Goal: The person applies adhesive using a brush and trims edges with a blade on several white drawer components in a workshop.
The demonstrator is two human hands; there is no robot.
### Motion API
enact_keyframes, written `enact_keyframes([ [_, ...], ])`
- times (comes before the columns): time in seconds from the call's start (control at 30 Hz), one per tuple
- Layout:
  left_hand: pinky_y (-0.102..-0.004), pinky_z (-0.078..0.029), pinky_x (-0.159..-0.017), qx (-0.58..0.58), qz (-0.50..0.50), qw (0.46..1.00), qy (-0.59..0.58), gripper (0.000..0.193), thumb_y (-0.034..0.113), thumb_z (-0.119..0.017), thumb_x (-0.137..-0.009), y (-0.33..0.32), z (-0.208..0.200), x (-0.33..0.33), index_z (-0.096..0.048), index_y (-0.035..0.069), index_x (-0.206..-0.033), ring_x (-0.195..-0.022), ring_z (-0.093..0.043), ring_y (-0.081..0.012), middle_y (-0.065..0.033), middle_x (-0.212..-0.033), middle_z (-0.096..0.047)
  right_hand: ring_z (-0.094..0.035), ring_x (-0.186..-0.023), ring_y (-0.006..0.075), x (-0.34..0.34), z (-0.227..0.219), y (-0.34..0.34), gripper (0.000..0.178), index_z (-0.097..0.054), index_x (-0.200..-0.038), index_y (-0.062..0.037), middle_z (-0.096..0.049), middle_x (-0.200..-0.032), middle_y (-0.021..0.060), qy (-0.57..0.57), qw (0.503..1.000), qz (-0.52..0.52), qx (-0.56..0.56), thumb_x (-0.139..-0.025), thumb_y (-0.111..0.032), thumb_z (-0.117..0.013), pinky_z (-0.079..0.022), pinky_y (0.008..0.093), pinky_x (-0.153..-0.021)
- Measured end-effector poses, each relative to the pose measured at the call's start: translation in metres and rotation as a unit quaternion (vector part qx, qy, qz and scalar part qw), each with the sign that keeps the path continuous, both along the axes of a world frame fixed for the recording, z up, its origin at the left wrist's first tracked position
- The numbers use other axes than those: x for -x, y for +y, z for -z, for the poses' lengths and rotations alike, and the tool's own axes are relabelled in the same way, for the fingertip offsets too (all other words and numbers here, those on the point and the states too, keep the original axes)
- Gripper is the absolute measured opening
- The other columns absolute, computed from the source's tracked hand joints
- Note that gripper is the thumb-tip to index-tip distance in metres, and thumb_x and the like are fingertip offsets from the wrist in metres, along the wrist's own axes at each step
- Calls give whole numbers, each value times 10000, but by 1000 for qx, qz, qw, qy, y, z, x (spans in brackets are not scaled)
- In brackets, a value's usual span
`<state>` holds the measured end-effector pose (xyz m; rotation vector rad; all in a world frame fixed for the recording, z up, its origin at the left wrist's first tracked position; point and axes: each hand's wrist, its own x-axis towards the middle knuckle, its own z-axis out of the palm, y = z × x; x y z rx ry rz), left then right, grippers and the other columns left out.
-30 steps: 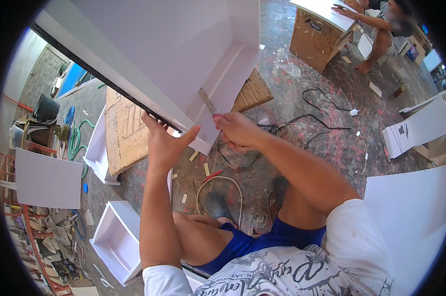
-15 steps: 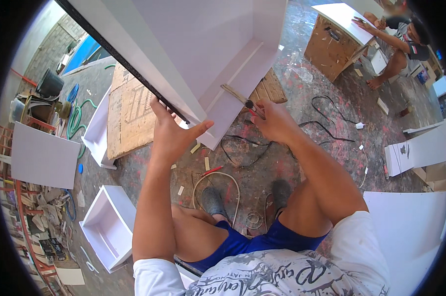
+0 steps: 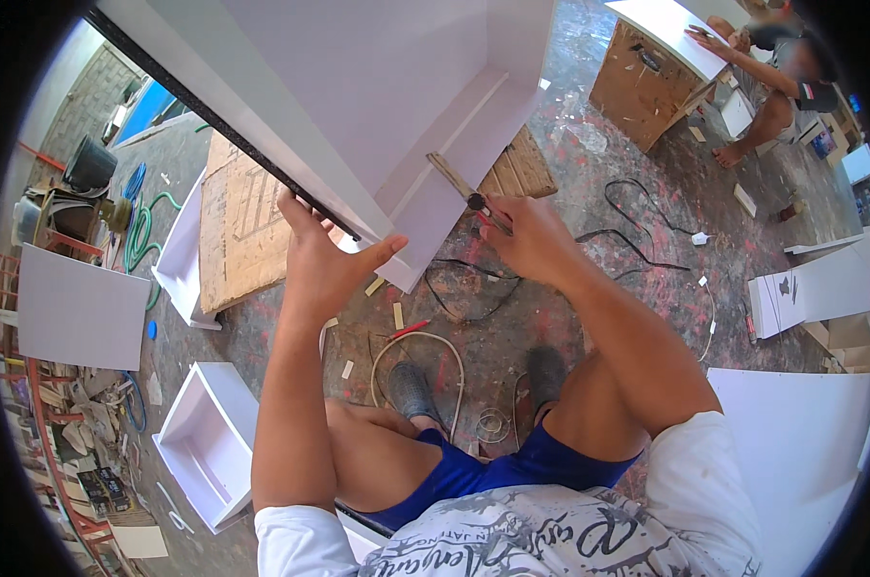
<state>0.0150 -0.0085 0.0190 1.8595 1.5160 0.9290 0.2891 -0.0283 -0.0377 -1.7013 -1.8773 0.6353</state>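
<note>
A large white open cabinet [image 3: 396, 87] with a black edge strip tilts in front of me. My left hand [image 3: 324, 255] grips its lower corner, fingers behind the black edge and thumb stretched along the near side. My right hand [image 3: 531, 240] is closed round a tool with a round dark end [image 3: 477, 202] and a red part. From that end a thin brownish strip [image 3: 451, 175] reaches over the cabinet's inner lip; I cannot tell if the two are joined. Under the cabinet lies a flattened cardboard piece [image 3: 247, 231].
A small white drawer box [image 3: 209, 447] stands at left, near a white panel [image 3: 79, 308]. Black cable [image 3: 637, 245] and a pale hose [image 3: 420, 337] lie on the floor. At far right a person [image 3: 781, 87] works over a white-topped wooden box [image 3: 642, 87].
The whole view has shifted slightly. The brownish strip and the tool's round end have turned a little steeper, with my right hand following; my left hand keeps its grip on the cabinet.
</note>
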Motion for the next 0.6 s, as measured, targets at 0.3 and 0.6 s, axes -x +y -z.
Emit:
enact_keyframes([
  [0.3,-492,-452,-1160,8,2,1000,7,1182,221,-964,-743,-3,-5,-4,-83,-27,-1491,-1356,-545,-389,-279,-1468,-465,-693,-872,468,2,-4,-1,210,-699,-1003,-38,-703,-827,220,28,997,-26,64,-866,-197,-697,-535,557,-778],
  [0.6,-483,-435,-1157,-13,1,1000,18,1226,333,-972,-722,2,1,-1,-79,-48,-1471,-1346,-560,-407,-313,-1471,-486,-689,-835,486,10,-2,-1,183,-694,-975,-25,-694,-796,244,25,999,-16,36,-870,-174,-680,-539,567,-761],
])
